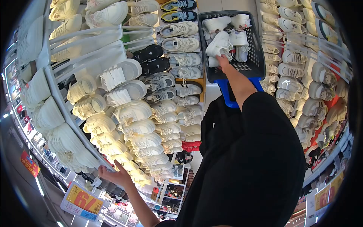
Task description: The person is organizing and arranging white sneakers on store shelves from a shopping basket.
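Note:
My right hand (224,63) reaches into a dark grey shopping basket (258,56), its fingers closed on the lower end of a white sneaker (218,44). More white shoes lie around that one, among them a white sneaker (241,21) at the basket's far right corner. A blue handle (228,99) hangs at the basket's near end. At lower left my left hand (116,176) has its thumb and fingers apart and holds nothing. It is close to the edge of a shelf of pale shoes (124,166); whether it touches the edge cannot be made out.
Racks of white and cream sneakers (141,140) fill the left side, with black shoes (151,58) among them. Another shoe rack (291,56) runs along the right. A price sign (84,201) hangs at lower left, near my left hand. Floor tiles (211,5) show beyond the basket.

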Available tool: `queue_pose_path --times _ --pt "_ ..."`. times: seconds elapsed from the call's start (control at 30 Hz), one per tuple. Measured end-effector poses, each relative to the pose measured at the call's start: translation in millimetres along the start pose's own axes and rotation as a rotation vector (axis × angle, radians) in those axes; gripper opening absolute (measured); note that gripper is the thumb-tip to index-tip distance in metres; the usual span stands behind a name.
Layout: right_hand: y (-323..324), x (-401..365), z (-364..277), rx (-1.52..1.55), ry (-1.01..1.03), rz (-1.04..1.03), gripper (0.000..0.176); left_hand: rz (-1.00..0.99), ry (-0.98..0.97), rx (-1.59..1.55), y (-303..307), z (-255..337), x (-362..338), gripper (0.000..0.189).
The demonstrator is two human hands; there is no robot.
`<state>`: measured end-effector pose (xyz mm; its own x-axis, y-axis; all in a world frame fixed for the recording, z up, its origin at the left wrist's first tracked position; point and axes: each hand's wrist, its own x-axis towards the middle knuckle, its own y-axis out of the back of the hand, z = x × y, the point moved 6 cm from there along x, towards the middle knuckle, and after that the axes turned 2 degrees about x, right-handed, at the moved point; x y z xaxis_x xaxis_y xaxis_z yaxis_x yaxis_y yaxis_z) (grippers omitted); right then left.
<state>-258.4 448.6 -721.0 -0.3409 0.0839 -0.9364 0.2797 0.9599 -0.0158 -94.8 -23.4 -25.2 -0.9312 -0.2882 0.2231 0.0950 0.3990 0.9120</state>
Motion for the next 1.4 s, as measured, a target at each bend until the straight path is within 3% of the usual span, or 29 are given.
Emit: queue_pose_path --times 0.3,0.47,0.53,0.73,0.8,0.87,0.93,1.03,1.1,1.23,1.3,1.4 --pt "2.5 -77.8 -64.1 -0.069 -0.023 -0.136 0.051 0.034 -0.016 0.041 5.1 15.0 7.6 0.053" --pt "2.5 -127.7 -72.1 -0.01 -0.066 -0.113 0.037 0.048 -0.019 0.011 11.1 14.1 5.3 0.053" --pt "-0.7 -155.7 -80.9 0.054 -0.072 -0.084 0.041 0.064 -0.008 -0.011 10.0 11.9 5.3 0.052" --pt "-31.1 -300.2 -102.4 0.226 -0.064 -0.427 0.057 0.088 0.064 -0.095 20.7 8.1 11.7 0.043" --pt "-42.3 -369.0 -103.2 0.249 -0.106 -0.522 0.058 0.161 0.029 -0.125 30.1 7.5 8.3 0.046" --pt "-55.1 -449.0 -105.4 0.217 -0.073 -0.565 0.053 0.077 0.054 -0.165 26.8 4.1 3.7 0.044" --pt "-75.0 -494.0 -105.0 0.185 -0.055 -0.675 0.047 0.274 0.009 -0.228 42.9 2.7 -3.5 0.042" --pt "-97.9 -567.0 -87.4 0.159 -0.051 -0.834 0.043 0.633 0.015 -0.457 46.6 -0.4 -39.2 0.039" --pt "-108.6 -622.0 -73.6 0.131 -0.031 -0.934 0.041 0.873 0.217 -0.619 39.2 20.4 -87.6 0.033" --pt "-130.3 -712.7 -37.6 0.054 -0.063 -1.014 0.043 0.838 0.67 -1.261 -17.2 75.0 -183.4 0.028" --pt "-145.0 -748.6 -22.2 0.029 -0.059 -1.112 0.04 0.701 0.813 -1.562 -57.6 104.8 -222.9 0.04" --pt "-164.5 -785.9 -1.9 0.005 -0.129 -1.174 0.033 0.735 0.794 -1.857 -87.9 119.7 -261.9 0.056"
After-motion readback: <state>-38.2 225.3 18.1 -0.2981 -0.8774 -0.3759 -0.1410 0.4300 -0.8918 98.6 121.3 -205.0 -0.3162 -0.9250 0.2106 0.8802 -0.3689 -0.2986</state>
